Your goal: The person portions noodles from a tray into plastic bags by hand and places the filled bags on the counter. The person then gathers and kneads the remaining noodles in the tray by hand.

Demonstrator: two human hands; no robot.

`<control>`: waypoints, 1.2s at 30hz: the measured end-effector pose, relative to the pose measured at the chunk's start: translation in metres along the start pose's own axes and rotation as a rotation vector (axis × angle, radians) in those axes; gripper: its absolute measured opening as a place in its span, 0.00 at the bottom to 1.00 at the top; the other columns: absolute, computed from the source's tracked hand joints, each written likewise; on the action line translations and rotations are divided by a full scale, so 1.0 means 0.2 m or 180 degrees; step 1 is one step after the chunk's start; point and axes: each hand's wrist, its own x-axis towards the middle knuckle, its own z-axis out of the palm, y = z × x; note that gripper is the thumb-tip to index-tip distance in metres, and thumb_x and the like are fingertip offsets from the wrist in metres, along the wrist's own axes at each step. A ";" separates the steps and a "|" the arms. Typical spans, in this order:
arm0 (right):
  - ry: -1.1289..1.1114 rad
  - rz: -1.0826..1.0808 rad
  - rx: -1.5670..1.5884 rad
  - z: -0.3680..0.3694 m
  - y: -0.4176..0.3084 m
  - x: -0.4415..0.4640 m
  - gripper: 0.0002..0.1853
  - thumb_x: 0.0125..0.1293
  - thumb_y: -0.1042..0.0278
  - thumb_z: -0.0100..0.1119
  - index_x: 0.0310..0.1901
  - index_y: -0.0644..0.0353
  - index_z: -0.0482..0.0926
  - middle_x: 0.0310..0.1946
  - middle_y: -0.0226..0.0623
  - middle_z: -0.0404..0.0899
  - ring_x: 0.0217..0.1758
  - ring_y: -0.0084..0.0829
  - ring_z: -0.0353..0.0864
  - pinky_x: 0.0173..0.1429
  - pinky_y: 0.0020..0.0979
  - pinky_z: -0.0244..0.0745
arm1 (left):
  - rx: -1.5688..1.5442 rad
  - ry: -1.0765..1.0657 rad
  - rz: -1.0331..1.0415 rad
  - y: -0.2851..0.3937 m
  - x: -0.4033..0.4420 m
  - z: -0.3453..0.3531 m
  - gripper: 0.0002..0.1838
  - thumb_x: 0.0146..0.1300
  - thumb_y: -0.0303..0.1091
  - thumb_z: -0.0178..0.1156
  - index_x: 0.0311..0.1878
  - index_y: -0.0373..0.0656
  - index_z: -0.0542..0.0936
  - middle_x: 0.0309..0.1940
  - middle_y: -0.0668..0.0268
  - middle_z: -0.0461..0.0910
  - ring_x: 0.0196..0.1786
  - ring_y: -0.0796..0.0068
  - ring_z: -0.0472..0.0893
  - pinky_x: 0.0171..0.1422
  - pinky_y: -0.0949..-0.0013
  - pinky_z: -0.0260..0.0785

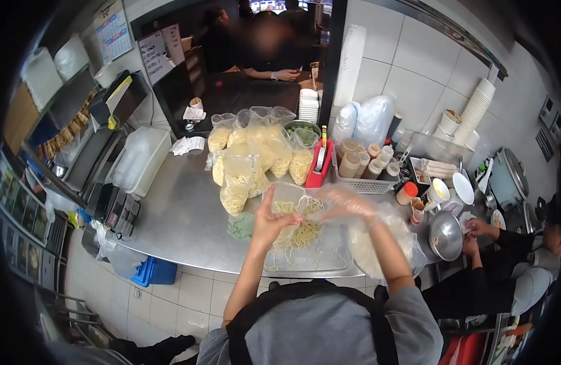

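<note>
My left hand (272, 224) is over the steel counter, its fingers closed on a clear plastic bag (286, 196). Facing it, my right hand (348, 204) is smeared by motion and seems covered by a thin clear plastic glove; whether its fingers grip anything is unclear. Below and between both hands, loose yellow noodles (306, 236) lie on a shallow metal tray (329, 260), with stray strands near its front edge. Left of my left hand sits a crumpled green cloth (241, 225). Under my right forearm is a large plastic bag with pale contents (368, 243).
Filled noodle bags (234, 188) are piled behind my hands, beside a red tape dispenser (320, 164). A basket of bottles (365, 184) stands at the right. A co-worker's hands (481, 231) are near a metal bowl (446, 236). People are beyond the serving window.
</note>
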 end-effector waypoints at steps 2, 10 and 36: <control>-0.0314 0.0374 0.0032 0.14 -0.01 0.09 0.15 0.52 0.61 0.69 0.40 0.59 0.82 0.35 0.40 0.83 0.35 0.35 0.81 0.44 0.35 0.76 | 0.0067 -0.0027 0.0072 -0.03 0.00 -0.01 0.48 0.54 0.13 0.59 0.72 0.31 0.39 0.40 0.48 0.80 0.37 0.62 0.84 0.43 0.66 0.79; -0.0590 0.0664 0.2608 -0.15 -0.17 0.25 0.07 0.59 0.70 0.61 0.30 0.66 0.79 0.24 0.32 0.79 0.27 0.19 0.78 0.34 0.24 0.73 | 0.0411 0.0033 -0.0006 -0.07 -0.06 -0.05 0.49 0.55 0.13 0.58 0.73 0.33 0.38 0.32 0.51 0.82 0.35 0.67 0.84 0.44 0.70 0.77; -0.0452 0.1897 0.2568 0.74 0.10 -0.42 0.27 0.63 0.50 0.60 0.57 0.61 0.75 0.46 0.32 0.80 0.41 0.21 0.77 0.46 0.28 0.76 | 0.3262 0.1269 0.0687 -0.16 0.21 -0.90 0.40 0.50 0.22 0.65 0.69 0.44 0.62 0.67 0.46 0.60 0.40 0.56 0.82 0.38 0.64 0.76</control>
